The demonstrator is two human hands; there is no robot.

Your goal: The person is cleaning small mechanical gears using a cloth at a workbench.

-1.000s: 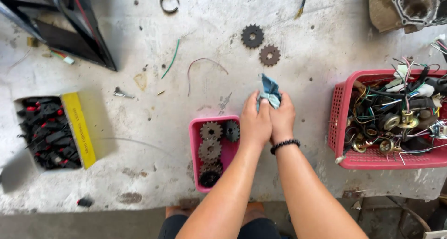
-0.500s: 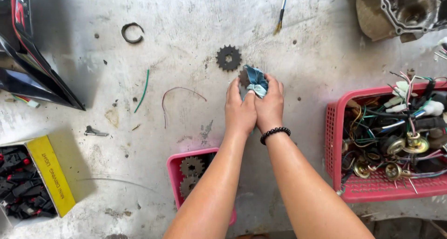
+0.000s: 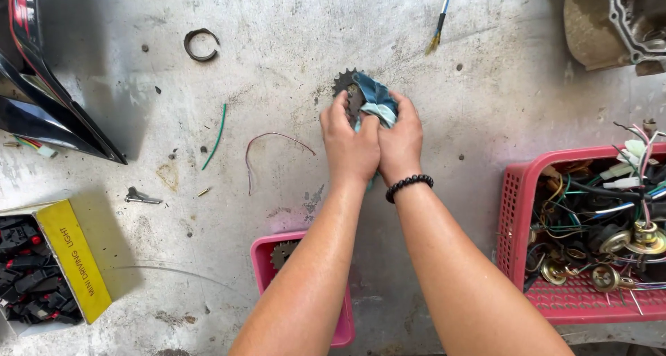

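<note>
My left hand (image 3: 349, 146) and my right hand (image 3: 400, 142) are pressed side by side on the grey work surface (image 3: 291, 23), both closed on a crumpled blue cloth (image 3: 378, 99). A dark toothed sprocket (image 3: 344, 81) pokes out just beyond my left fingertips, partly covered by the cloth and my fingers. I cannot tell whether the sprocket is lifted or lying flat. A black bead bracelet (image 3: 409, 185) sits on my right wrist.
A small pink tray (image 3: 262, 260) with gears sits under my left forearm. A pink basket (image 3: 522, 210) of wires and metal parts stands at right. A yellow box (image 3: 73, 259) of black parts is at left, a black panel (image 3: 41, 113) above it. Loose wires (image 3: 216, 134) and a ring (image 3: 201, 44) lie about.
Both hands have carried the cloth forward, away from the small pink tray, up to the sprockets. One of the two sprockets is now out of sight under the hands and cloth.
</note>
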